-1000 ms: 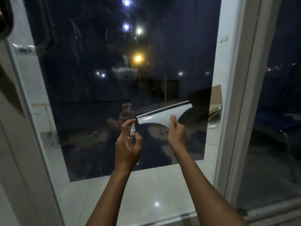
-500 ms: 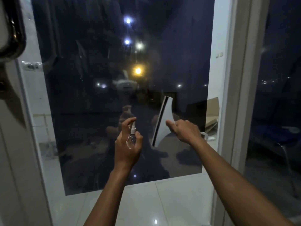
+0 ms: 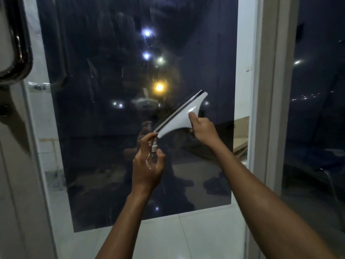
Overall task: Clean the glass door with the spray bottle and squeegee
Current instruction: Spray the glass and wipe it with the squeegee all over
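At the far left, a dark metal door handle (image 3: 17,40) curves down the edge of the frame. Beside it, filling the middle, stands the glass door (image 3: 104,113), dark with night behind it and dotted with reflected lights. In front of the glass, the left hand (image 3: 147,169) is curled round a small clear spray bottle (image 3: 152,156), held upright with the forefinger resting on top of the white nozzle, apparently ready to press and mist the pane. Just right and above, the right hand (image 3: 203,128) grips the handle of a white squeegee (image 3: 182,114), thumb laid along its back. The dark rubber blade slants from lower left to upper right and seems to lie against the glass for a wipe. Its lower tip sits just above the nozzle. At the right stands the pale door frame (image 3: 268,109).
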`<control>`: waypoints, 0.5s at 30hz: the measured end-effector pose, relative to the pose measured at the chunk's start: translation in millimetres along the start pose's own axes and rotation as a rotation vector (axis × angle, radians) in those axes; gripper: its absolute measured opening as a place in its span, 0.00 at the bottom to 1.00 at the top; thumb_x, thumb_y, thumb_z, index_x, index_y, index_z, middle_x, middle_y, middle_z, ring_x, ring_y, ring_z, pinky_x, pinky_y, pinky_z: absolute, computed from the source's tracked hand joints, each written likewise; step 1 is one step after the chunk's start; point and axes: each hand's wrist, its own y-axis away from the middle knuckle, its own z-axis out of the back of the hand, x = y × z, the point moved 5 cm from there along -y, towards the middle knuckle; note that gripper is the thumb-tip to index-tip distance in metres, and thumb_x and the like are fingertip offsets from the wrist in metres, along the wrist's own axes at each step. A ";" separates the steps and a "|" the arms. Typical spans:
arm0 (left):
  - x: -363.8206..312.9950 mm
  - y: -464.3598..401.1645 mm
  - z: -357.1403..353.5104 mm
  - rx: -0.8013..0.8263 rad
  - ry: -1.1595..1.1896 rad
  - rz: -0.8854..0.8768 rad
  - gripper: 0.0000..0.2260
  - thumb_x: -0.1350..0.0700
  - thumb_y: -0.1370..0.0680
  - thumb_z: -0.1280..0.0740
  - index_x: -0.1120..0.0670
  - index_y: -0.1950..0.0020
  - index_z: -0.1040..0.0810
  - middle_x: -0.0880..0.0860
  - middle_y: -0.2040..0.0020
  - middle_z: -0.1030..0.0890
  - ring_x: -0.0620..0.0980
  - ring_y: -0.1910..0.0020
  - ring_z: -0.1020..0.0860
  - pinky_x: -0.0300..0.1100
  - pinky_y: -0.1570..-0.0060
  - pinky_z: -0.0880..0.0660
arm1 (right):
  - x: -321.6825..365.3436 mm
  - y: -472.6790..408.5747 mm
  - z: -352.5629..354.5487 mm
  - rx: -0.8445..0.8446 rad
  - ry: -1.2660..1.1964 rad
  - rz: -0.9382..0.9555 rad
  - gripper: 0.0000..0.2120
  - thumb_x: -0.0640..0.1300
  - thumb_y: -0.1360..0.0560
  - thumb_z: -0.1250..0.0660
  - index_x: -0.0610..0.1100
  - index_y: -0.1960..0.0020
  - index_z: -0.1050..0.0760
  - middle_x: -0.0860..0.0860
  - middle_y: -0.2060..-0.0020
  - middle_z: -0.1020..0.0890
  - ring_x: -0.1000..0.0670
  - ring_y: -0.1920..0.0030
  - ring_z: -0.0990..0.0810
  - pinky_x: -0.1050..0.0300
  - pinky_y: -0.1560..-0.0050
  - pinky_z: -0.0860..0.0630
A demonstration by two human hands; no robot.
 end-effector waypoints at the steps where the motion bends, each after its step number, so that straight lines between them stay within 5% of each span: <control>1: -0.7 -0.2 -0.4 -0.003 -0.003 -0.004 0.18 0.57 0.21 0.39 0.45 0.32 0.32 0.50 0.59 0.22 0.45 0.66 0.22 0.43 0.66 0.23 | 6.8 -5.5 -6.8 -0.015 -0.039 -0.038 0.29 0.63 0.17 0.49 0.45 0.63 0.23 0.56 0.71 0.22 0.50 0.61 0.24 0.53 0.55 0.34; 6: 3.3 3.3 3.1 -0.001 -0.020 -0.008 0.18 0.57 0.21 0.38 0.49 0.31 0.32 0.52 0.56 0.20 0.45 0.64 0.21 0.44 0.64 0.21 | -9.1 5.2 -43.3 -0.041 -0.265 -0.272 0.31 0.62 0.16 0.52 0.44 0.64 0.24 0.48 0.63 0.19 0.43 0.54 0.20 0.52 0.50 0.27; 12: 9.7 12.1 4.5 0.002 -0.024 0.014 0.18 0.57 0.19 0.38 0.44 0.31 0.34 0.52 0.52 0.19 0.44 0.61 0.20 0.34 0.63 0.23 | -74.6 86.4 -100.9 -0.059 -0.434 -0.490 0.31 0.65 0.17 0.52 0.43 0.60 0.24 0.49 0.68 0.21 0.50 0.68 0.23 0.57 0.64 0.30; 15: 10.7 18.2 0.3 0.012 -0.024 0.017 0.18 0.57 0.20 0.38 0.44 0.31 0.34 0.50 0.58 0.22 0.45 0.64 0.21 0.32 0.66 0.26 | -111.5 134.5 -128.6 -0.081 -0.424 -0.631 0.31 0.66 0.18 0.53 0.44 0.59 0.25 0.51 0.70 0.24 0.54 0.71 0.25 0.60 0.71 0.32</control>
